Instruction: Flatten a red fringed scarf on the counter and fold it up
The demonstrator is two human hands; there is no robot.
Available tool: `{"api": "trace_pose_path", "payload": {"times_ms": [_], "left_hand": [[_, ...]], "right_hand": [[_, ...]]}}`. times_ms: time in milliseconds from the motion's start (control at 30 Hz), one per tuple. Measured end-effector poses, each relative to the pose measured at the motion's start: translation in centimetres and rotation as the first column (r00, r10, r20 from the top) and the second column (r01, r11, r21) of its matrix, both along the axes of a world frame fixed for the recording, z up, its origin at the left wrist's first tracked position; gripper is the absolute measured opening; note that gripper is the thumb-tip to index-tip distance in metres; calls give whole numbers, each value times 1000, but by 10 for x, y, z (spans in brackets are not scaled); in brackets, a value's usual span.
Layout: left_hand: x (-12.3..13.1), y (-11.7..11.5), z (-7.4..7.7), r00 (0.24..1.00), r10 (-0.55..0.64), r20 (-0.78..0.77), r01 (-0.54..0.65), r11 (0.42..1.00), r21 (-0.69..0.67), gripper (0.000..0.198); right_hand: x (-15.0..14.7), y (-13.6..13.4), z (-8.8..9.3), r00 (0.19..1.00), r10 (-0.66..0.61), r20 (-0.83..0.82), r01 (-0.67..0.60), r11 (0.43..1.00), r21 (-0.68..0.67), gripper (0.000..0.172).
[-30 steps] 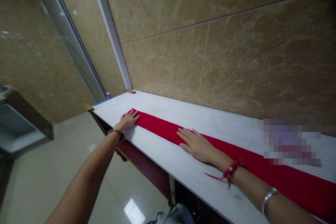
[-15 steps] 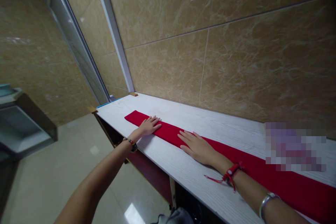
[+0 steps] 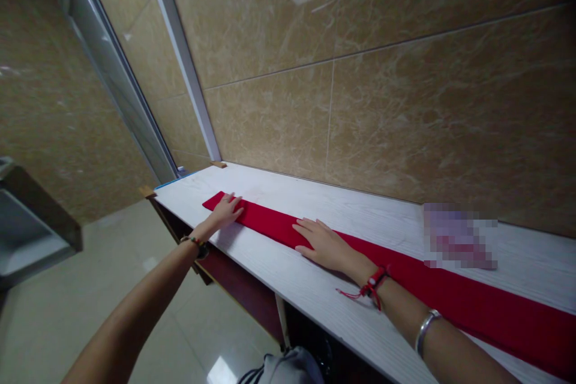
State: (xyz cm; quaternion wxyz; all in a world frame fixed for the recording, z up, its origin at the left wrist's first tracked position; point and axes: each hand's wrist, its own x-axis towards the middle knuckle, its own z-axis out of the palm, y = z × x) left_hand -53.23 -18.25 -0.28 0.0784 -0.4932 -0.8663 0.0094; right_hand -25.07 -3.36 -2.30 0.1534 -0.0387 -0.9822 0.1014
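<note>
The left hand (image 3: 226,210) lies flat, fingers spread, on the cloth (image 3: 270,225) near its end. The right hand (image 3: 321,244) presses it flat too, on the desk (image 3: 315,300).

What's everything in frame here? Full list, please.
cloth strip: 1, red, flat lengthwise along the table
table: 1, white wood grain, against the wall
wall tiles: several, beige marble, behind the table
metal frame: 1, silver, upright past the table's far end
wooden blocks: 2, tan, at the table's far corners
bag: 1, grey, below the table's near edge
floor: 1, glossy pale tiles, left of the table
pixelated patch: 1, purplish, on the table by the wall, contents unreadable
cord bracelet: 1, red, right wrist
bangle: 1, silver, right forearm
left hand: 1, fingers flat near the cloth's far end
right hand: 1, fingers flat further along the cloth
</note>
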Motion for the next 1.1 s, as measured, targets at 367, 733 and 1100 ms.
{"api": "trace_pose_path", "payload": {"times_ms": [367, 733, 1100], "left_hand": [[48, 16, 14, 845, -534, -2, 510, 807, -298, 61], [36, 4, -6, 862, -499, 87, 505, 829, -240, 73], [65, 26, -12, 974, -209, 89, 227, 912, -343, 55]], "right_hand": [[9, -2, -2, 998, 53, 29, -58, 982, 180, 39], [24, 7, -12, 981, 107, 162, -125, 987, 104, 53], [139, 27, -7, 967, -124, 222, 115, 992, 54, 55]]}}
